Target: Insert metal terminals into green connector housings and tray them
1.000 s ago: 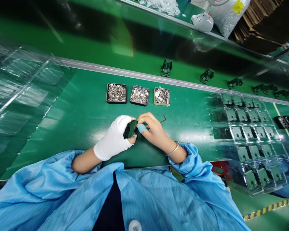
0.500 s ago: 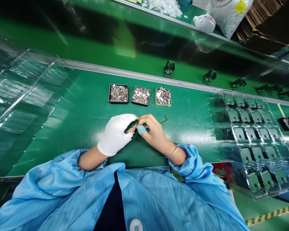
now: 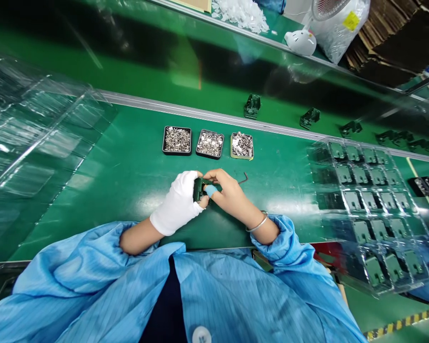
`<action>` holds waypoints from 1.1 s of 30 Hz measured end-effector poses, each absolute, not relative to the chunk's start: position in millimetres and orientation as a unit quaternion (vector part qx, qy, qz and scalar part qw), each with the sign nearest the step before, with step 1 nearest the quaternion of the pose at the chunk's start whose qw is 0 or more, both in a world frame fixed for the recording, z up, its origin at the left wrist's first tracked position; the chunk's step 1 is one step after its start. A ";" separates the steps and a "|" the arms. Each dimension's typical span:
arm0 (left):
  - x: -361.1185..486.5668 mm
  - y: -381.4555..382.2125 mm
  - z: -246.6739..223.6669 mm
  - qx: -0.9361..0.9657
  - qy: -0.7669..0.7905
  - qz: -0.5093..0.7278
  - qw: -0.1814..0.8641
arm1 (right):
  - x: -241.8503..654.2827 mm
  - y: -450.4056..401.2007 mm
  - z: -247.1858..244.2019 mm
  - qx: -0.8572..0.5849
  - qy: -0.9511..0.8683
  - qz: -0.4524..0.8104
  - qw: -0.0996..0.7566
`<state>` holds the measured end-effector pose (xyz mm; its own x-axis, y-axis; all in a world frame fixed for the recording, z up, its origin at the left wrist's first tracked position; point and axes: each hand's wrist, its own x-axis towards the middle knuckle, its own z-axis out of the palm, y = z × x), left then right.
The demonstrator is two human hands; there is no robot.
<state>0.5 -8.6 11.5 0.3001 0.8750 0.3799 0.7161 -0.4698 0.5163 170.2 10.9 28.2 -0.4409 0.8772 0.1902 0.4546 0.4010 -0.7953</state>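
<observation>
A dark green plastic housing (image 3: pixel 198 189) is between my two hands, close in front of my body. My left hand (image 3: pixel 178 202), in a white glove with bare fingertips, is closed around the housing's left side. At the other side, my right hand (image 3: pixel 229 193) has its fingers closed on the housing, with a light blue wrap on one finger. Whether small parts lie under the right fingertips is hidden. Beyond the hands, three small trays of shiny metal pieces stand in a row: the left tray (image 3: pixel 163 140), the middle tray (image 3: pixel 209 155) and the right tray (image 3: pixel 231 150).
A bent hex key (image 3: pixel 245 178) lies beyond my right hand. A clear blister tray (image 3: pixel 346 209) of green housings stands at the right, and stacked clear trays (image 3: pixel 39 143) at the left. Several green housings, one nearest (image 3: pixel 252 105), line the strip behind the metal rail (image 3: pixel 146 103).
The green housing has turned in my hands, so more of its face and its opening show. My left hand has shifted slightly right; my right fingers still touch the housing.
</observation>
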 end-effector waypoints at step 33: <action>-38.3 31.2 18.7 0.624 0.566 0.355 0.405 | 154.1 134.6 43.2 -0.489 -0.870 0.053 -0.034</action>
<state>-38.3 31.2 18.7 0.1081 0.9940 -0.0157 0.4195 -0.0312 0.9072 154.1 134.6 43.2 -0.5195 0.8473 -0.1103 0.8545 0.5162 -0.0587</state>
